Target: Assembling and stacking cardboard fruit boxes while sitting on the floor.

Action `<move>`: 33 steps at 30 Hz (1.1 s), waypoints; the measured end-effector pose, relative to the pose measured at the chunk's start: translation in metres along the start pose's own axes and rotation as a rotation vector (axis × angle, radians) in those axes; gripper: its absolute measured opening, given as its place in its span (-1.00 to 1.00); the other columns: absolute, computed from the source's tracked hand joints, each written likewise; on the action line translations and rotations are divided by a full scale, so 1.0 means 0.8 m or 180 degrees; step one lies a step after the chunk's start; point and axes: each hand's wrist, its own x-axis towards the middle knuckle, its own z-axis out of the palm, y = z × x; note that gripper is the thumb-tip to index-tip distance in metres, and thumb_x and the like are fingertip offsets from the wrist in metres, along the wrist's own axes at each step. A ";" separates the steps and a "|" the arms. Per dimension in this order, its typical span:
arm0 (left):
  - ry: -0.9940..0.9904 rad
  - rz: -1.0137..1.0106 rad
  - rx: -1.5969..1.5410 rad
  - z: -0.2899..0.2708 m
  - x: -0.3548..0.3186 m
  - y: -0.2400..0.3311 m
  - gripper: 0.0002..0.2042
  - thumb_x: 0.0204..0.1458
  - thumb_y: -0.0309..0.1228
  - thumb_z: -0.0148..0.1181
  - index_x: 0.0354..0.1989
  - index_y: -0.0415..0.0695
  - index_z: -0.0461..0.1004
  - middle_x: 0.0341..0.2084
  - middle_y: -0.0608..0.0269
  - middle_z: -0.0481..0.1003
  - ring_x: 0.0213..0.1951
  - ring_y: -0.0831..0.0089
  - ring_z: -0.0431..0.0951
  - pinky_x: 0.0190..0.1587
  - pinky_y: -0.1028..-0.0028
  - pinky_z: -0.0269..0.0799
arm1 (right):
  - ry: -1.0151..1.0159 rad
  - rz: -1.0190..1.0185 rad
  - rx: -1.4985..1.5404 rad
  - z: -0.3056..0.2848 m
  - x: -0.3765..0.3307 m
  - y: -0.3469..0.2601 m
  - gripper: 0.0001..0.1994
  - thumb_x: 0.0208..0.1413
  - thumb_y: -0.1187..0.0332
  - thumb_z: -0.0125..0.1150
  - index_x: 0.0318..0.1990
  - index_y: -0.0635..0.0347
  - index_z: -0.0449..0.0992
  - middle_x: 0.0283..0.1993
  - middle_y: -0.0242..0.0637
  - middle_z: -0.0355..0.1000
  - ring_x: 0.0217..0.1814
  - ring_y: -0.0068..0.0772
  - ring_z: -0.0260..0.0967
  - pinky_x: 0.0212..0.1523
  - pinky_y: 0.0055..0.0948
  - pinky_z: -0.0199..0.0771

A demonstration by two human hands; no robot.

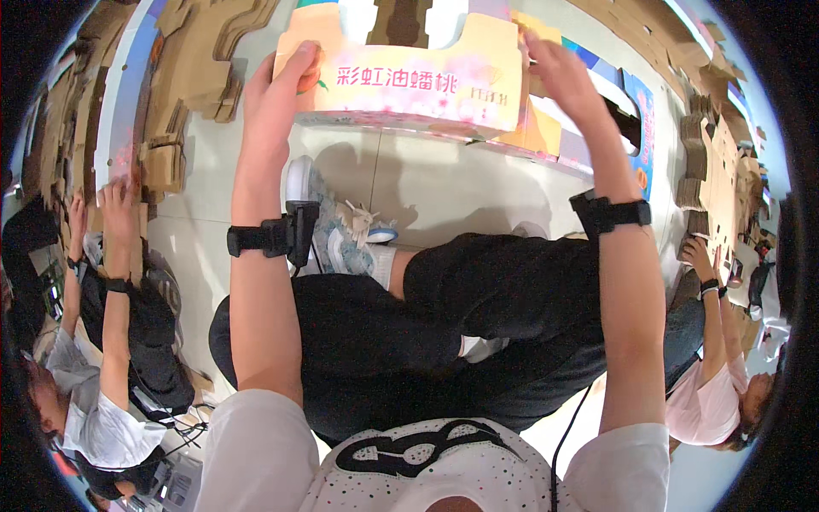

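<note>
A peach-coloured printed cardboard fruit box (401,85) with pink blossoms and a dipped front wall stands in front of me at the top of the view. My left hand (277,98) grips its left end, thumb on the printed front and the fingers mostly hidden behind. At the box's right end is my right hand (563,77), slightly blurred, with bent fingers pressed to the corner. A yellow flap or panel lies beside that corner.
A blue printed box with a dark opening (636,111) lies right of my right hand. Stacked brown cardboard (166,154) lies left; more flat cardboard (704,162) lies right. Co-workers handle cardboard on both sides: a person's hand (117,205) left, another's hand (698,254) right.
</note>
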 end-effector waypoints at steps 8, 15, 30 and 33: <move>-0.0836 -0.0047 -0.0225 0.038 -0.025 0.009 -0.43 0.22 0.02 0.03 0.02 -0.36 0.45 -0.16 0.12 0.55 -0.18 0.47 0.56 -0.06 0.50 0.43 | -0.0411 -0.0216 0.0222 -0.045 -0.046 -0.029 -0.27 0.12 -0.27 0.06 0.20 0.18 0.38 -0.06 0.02 0.45 0.04 -0.03 0.39 0.11 -0.23 0.38; -0.3202 0.0231 0.0282 0.075 -0.061 0.005 -0.52 0.31 -0.06 -0.11 0.07 -0.26 0.45 -0.06 0.16 0.55 -0.03 0.35 0.53 0.06 0.39 0.40 | 0.1293 0.0154 -0.1401 -0.111 -0.053 0.003 -0.18 -0.04 -0.15 0.35 0.21 0.35 0.33 0.01 0.19 0.43 0.13 0.09 0.39 0.14 -0.16 0.37; -0.1451 -0.0302 0.0300 0.058 -0.028 -0.033 -0.52 0.19 -0.12 0.10 0.07 -0.32 0.42 -0.17 0.09 0.54 -0.10 0.43 0.52 -0.05 0.48 0.40 | 0.0700 -0.0975 -0.1414 0.008 -0.089 -0.099 -0.08 -0.25 0.09 0.40 0.25 0.48 0.16 0.01 0.21 0.34 0.05 0.30 0.34 0.11 -0.02 0.39; -0.1722 -0.0438 0.0248 0.054 -0.034 -0.007 -0.36 0.18 0.10 0.02 0.17 -0.27 0.34 -0.07 0.07 0.51 -0.02 0.37 0.49 0.02 0.39 0.37 | 0.1014 -0.0792 -0.0732 -0.003 -0.081 -0.116 -0.08 -0.27 0.07 0.45 0.23 0.48 0.21 0.02 0.22 0.36 0.02 0.28 0.36 0.09 -0.06 0.42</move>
